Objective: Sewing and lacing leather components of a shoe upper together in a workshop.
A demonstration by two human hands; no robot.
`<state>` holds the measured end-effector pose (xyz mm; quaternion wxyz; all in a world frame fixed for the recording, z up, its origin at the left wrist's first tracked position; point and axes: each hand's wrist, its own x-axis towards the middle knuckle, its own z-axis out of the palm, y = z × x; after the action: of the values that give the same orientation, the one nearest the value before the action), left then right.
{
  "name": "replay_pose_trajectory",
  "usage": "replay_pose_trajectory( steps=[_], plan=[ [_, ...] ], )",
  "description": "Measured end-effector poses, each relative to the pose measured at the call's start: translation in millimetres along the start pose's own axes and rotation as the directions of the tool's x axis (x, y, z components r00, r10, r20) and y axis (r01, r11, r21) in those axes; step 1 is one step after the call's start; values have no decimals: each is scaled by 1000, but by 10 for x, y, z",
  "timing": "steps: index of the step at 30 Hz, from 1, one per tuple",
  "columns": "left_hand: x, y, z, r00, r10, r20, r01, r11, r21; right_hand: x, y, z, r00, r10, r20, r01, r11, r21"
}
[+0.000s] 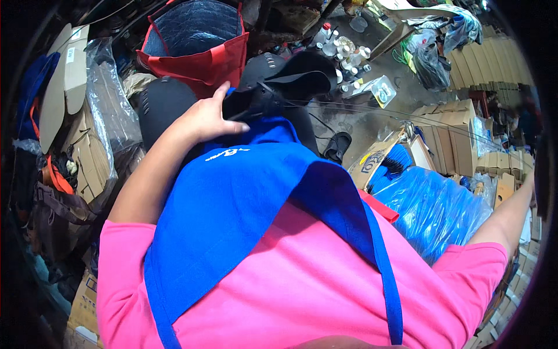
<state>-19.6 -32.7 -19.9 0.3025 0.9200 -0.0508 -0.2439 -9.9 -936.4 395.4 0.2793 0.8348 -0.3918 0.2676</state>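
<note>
A black shoe-like piece (302,74) with a curved opening lies over my lap, above the blue apron (232,174). My left hand (212,119) grips its near left end, the thumb on the near side and the index finger raised along the edge. The other left fingers are hidden. Thin dark threads (349,106) run from the piece toward the far right. That way my right arm is stretched out, and my right hand (530,177) sits at the dark rim of the view, its fingers too unclear to make out.
A red insulated bag (200,61) stands open beyond my knees. Small bottles (349,55) cluster on the floor past them. A black shoe (337,145) is lower down. Blue goods in clear plastic (430,203) and cardboard boxes (444,131) crowd the right; flattened cardboard (87,157) leans at left.
</note>
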Motion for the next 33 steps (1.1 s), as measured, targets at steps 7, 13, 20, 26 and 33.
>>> replay_pose_trajectory(
  steps=[7,13,20,26,33],
  plan=[
    [-39,219,-349,689,508,-517,-510,847,152,-2344,-1907,441,456,-330,827,237,940,244],
    [385,535,-212,773,569,-280,-563,819,111,-4805,-3855,-736,397,-776,490,-101,494,864],
    [490,65,-190,882,218,-418,-467,522,-714,-5610,-5088,-1181,257,-924,283,-605,74,793],
    [482,-203,-248,724,346,-597,-216,935,280,-5710,-5460,-1159,153,-988,-16,-628,-109,771],
    [555,-223,-690,950,280,-135,-290,640,-712,-5587,-5547,-1070,3,-998,68,-207,66,976]
  ],
)
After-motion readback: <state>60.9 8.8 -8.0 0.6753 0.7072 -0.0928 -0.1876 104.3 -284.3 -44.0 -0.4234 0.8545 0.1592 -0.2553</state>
